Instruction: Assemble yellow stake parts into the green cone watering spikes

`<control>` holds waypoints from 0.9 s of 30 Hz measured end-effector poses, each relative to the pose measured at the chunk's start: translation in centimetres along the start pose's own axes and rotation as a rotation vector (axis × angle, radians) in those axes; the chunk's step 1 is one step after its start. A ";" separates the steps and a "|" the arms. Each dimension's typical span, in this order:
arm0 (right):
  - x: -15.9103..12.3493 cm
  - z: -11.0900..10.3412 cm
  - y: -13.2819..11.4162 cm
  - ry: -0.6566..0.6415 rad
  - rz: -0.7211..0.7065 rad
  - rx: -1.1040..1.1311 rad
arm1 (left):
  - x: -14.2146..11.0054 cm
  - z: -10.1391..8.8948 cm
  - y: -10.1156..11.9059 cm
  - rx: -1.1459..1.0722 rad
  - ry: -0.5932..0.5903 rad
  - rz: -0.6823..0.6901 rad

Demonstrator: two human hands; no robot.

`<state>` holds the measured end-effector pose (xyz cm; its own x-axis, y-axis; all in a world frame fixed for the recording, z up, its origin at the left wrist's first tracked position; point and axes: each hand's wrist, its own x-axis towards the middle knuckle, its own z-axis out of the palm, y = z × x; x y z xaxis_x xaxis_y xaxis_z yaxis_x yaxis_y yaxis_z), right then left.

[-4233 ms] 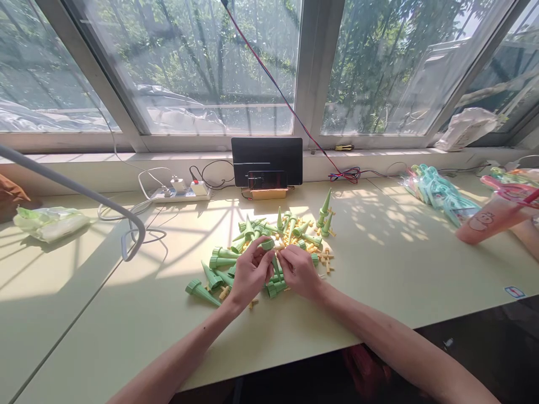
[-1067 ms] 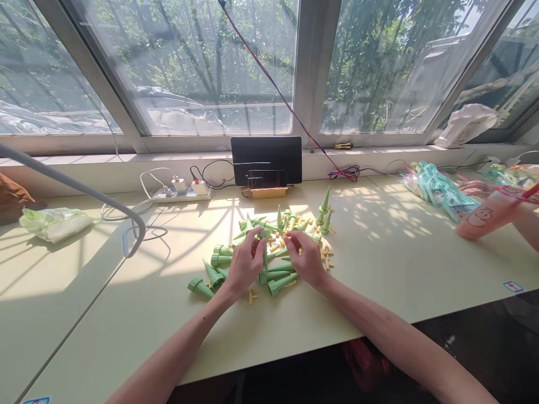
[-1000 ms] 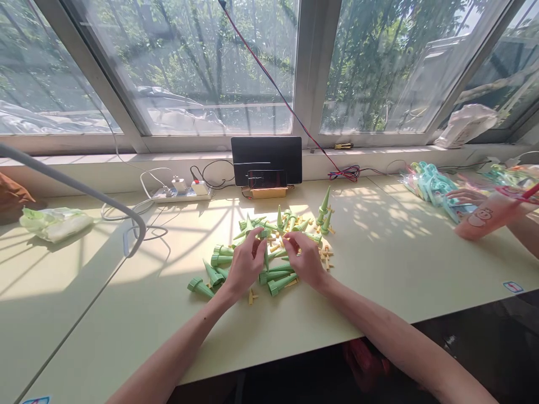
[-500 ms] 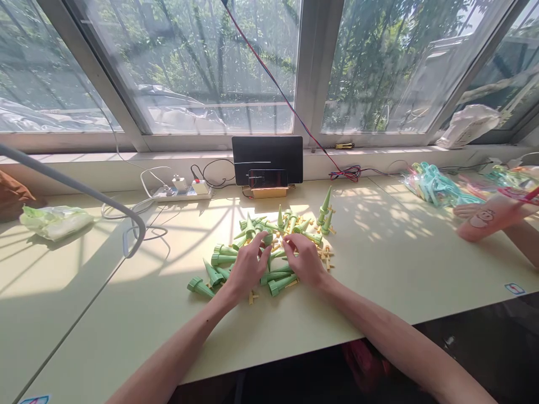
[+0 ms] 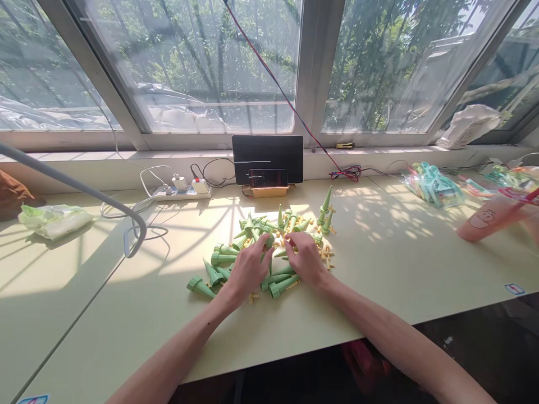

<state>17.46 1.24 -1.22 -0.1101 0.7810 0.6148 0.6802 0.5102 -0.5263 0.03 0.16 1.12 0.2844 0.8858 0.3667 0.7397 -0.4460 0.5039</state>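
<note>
Beyond the far edge of the surface, the windows [image 5: 193, 67] run across your whole view, with foliage behind the glass; the pale surface [image 5: 379, 258] spreads before you, dappled with sun toward its far edge and shaded along its near edge; between those two edges, in front of you, lies a loose heap of green spikes [image 5: 225, 258], most on their sides, two upright at the heap's far right corner; behind the heap, by the far edge, stands a large dark screen [image 5: 267, 148], with a smaller screen [image 5: 269, 178] in front of it on a brown stand [image 5: 270, 192]; well to the right of the heap you have a pink cup [image 5: 482, 219], and nearer the far edge a bundle of teal items [image 5: 433, 182] in clear plastic; along the far edge, to the left, sit a pale green packet [image 5: 54, 220] and a power strip [image 5: 181, 193].

Your left grip [image 5: 249, 264] is clasped by thumb and fingers on the held spike [image 5: 270, 241], cap up, over the heap; your right grip [image 5: 306, 259] is just beside it, fingers bent, and you cannot tell whether anything is pinched there; smallest, yellow fittings [image 5: 327, 256] lie among the spikes, one nearer the near edge, beside your left wrist.
</note>
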 end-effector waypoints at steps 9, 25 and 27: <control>0.0 0.1 0.2 -0.006 -0.003 -0.021 | 0.0 0.1 -0.2 0.006 -0.001 0.038; 0.2 0.1 0.5 -0.032 -0.010 -0.067 | 0.2 -0.2 0.2 0.130 -0.038 -0.062; 0.3 0.0 0.4 -0.042 -0.015 -0.078 | 0.2 -0.2 0.2 0.174 -0.045 -0.066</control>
<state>17.74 1.71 -1.25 -0.1495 0.7887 0.5963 0.7327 0.4934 -0.4687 0.08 0.25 1.46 0.2561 0.9189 0.3001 0.8505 -0.3617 0.3817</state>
